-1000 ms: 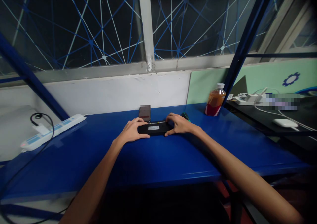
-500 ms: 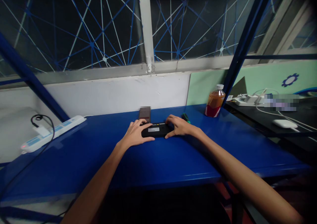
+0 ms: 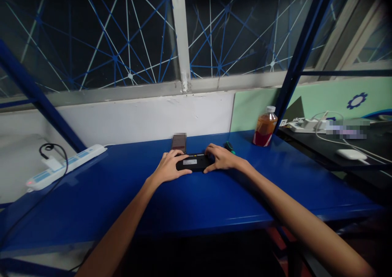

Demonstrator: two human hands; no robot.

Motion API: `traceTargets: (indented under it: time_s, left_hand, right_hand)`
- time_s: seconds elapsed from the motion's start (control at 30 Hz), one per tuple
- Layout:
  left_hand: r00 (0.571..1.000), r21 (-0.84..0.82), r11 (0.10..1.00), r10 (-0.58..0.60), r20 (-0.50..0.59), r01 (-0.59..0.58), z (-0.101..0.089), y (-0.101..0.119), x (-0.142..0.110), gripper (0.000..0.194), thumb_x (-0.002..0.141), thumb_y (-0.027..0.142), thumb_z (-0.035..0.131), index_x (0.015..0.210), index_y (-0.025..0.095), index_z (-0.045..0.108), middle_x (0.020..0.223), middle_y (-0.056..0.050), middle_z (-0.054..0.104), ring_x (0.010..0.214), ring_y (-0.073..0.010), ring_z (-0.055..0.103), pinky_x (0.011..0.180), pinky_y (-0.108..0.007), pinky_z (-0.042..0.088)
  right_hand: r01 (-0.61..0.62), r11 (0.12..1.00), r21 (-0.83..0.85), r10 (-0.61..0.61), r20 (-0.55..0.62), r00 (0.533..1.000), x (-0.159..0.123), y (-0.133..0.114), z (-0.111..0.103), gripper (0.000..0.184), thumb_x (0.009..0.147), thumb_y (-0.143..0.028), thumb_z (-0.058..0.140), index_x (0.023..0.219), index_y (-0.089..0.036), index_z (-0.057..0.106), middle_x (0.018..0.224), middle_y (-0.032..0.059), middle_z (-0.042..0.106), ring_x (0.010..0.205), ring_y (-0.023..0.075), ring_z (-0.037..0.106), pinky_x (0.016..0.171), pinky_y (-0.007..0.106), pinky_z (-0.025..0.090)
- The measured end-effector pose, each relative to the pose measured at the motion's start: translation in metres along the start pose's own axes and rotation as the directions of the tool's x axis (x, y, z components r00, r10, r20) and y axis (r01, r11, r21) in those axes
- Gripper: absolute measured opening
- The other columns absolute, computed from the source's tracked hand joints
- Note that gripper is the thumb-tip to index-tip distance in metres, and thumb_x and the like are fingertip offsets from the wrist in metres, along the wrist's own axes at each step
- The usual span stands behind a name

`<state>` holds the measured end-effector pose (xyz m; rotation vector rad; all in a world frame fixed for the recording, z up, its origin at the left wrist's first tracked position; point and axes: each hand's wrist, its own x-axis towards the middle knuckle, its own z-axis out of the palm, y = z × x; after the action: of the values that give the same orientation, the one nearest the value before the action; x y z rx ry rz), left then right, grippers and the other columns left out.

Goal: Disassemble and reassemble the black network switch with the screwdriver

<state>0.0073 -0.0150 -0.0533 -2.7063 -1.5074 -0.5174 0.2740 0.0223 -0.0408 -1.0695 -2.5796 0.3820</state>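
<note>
A flat black rectangular device (image 3: pixel 197 163) with a pale label and a small yellow mark lies on the blue table (image 3: pixel 196 203). My left hand (image 3: pixel 168 165) grips its left end, thumb along the near edge and fingers over the far side. Its right end is held by my right hand (image 3: pixel 222 158) in the same way, fingers curled over the top. Just behind the device, a dark phone-like slab (image 3: pixel 179 143) rests near the wall, its top edge blurred out. A green and black tool handle (image 3: pixel 229 148) lies beyond my right hand; its kind is unclear.
At the left stands a white power strip (image 3: pixel 69 166) with a black cable plugged in. A bottle of amber drink (image 3: pixel 266 126) is at the back right, by a blue frame post (image 3: pixel 301 60). On the black side table (image 3: pixel 324 148) lie white cables and a charger (image 3: pixel 351 154).
Both hands keep their hold on the black device, which has hardly moved. The whole view has shifted very slightly.
</note>
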Motion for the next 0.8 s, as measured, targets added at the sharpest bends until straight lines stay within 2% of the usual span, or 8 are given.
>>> traceTargets:
  time_s: [0.37, 0.7, 0.8]
  left_hand:
    - [1.000, 0.006, 1.000, -0.001, 0.002, 0.001, -0.0014, 0.0008, -0.0004, 0.057, 0.078, 0.065, 0.057, 0.123, 0.029, 0.059, 0.124, -0.007, 0.054, 0.115, -0.0307, 0.046, 0.095, -0.046, 0.033]
    - [1.000, 0.018, 1.000, -0.008, 0.013, 0.007, -0.0019, 0.0015, -0.0007, 0.064, 0.076, 0.068, 0.055, 0.128, 0.030, 0.053, 0.127, -0.007, 0.052, 0.115, -0.0312, 0.046, 0.094, -0.046, 0.033]
    - [1.000, 0.022, 1.000, -0.004, 0.022, 0.003, -0.0021, 0.0022, -0.0010, 0.064, 0.076, 0.069, 0.054, 0.126, 0.029, 0.055, 0.125, -0.007, 0.054, 0.115, -0.0312, 0.046, 0.093, -0.045, 0.033]
  right_hand:
    - [-0.002, 1.000, -0.001, 0.002, -0.004, 1.000, -0.0004, -0.0036, -0.0010, 0.062, 0.062, -0.065, 0.071, 0.100, -0.019, 0.055, 0.102, 0.0087, 0.054, 0.085, 0.0245, 0.056, 0.071, 0.035, 0.046]
    - [-0.002, 1.000, 0.009, 0.002, -0.019, 1.000, -0.0002, -0.0026, 0.0014, 0.060, 0.059, -0.060, 0.075, 0.097, -0.019, 0.053, 0.099, 0.0070, 0.052, 0.083, 0.0233, 0.055, 0.072, 0.036, 0.045]
    - [0.002, 1.000, 0.003, -0.002, -0.019, 1.000, -0.0003, -0.0026, 0.0018, 0.059, 0.059, -0.057, 0.076, 0.097, -0.019, 0.053, 0.099, 0.0073, 0.053, 0.083, 0.0233, 0.055, 0.072, 0.036, 0.045]
